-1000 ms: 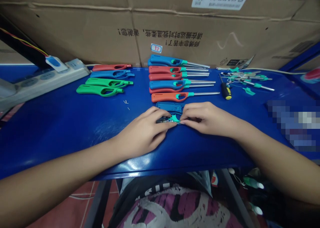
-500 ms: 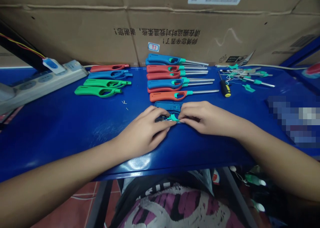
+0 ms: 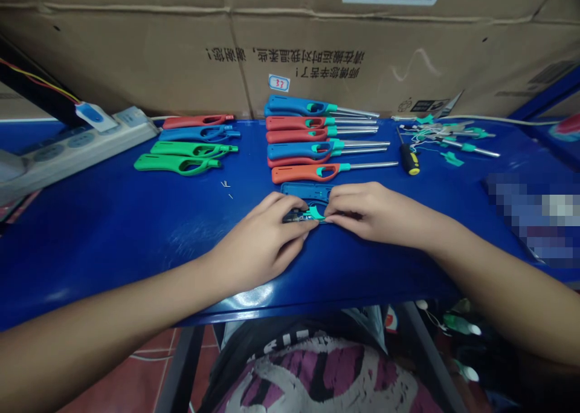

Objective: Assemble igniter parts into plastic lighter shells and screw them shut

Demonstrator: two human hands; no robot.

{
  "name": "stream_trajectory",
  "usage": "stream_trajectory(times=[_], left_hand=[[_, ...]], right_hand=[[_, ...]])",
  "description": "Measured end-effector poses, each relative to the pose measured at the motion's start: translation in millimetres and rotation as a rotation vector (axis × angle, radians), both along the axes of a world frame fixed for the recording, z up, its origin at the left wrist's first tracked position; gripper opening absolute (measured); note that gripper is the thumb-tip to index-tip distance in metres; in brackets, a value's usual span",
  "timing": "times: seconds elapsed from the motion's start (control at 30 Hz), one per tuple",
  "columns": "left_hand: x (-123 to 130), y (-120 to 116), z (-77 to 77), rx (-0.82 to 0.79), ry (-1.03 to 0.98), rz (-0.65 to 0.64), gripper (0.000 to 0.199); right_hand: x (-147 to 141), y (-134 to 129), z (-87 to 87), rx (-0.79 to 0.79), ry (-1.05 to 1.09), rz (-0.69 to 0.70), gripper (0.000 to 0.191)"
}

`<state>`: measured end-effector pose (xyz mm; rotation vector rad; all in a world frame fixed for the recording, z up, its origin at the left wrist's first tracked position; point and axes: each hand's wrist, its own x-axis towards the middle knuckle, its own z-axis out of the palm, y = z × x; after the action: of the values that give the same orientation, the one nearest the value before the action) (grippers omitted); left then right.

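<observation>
Low over the middle of the blue table, my left hand (image 3: 272, 234) grips the left part of an opened gas lighter with a teal trigger (image 3: 316, 213). Its inner parts show between my fingers. My right hand (image 3: 362, 212) pinches the same lighter at its right end, just past the trigger; the fingertips hide what they press on. Directly behind lies a blue lighter casing half (image 3: 301, 190), its right end covered by my right fingers. Farther back, several blue, red and orange lighters (image 3: 301, 173) with metal tubes lie in a stack.
Several red, blue and green casings (image 3: 176, 163) lie at left beside a white power strip (image 3: 81, 147). Tiny metal pins (image 3: 225, 185) lie near them. A black-yellow screwdriver (image 3: 411, 161) and teal-and-metal lighter innards (image 3: 453, 138) are at right. A cardboard box (image 3: 158, 68) stands behind.
Both hands stay on the opened lighter in nearly the same pose. The view has shifted very slightly; nothing else has visibly moved.
</observation>
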<state>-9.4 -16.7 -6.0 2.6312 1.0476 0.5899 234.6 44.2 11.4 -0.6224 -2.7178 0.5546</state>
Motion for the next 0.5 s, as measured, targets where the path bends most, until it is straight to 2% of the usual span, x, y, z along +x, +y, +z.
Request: stream_trajectory(times=[0.23, 0.5], left_hand=[[-1.4, 0.9, -1.6, 0.042, -0.015, 0.001, 0.032], [-0.6, 0.6, -2.2, 0.036, -0.007, -0.009, 0.034]], right_hand=[[-0.4, -0.1, -0.2, -0.014, 0.004, -0.009, 0.013], [2.9, 6.1, -2.9, -0.110, 0.048, -0.002, 0.012]])
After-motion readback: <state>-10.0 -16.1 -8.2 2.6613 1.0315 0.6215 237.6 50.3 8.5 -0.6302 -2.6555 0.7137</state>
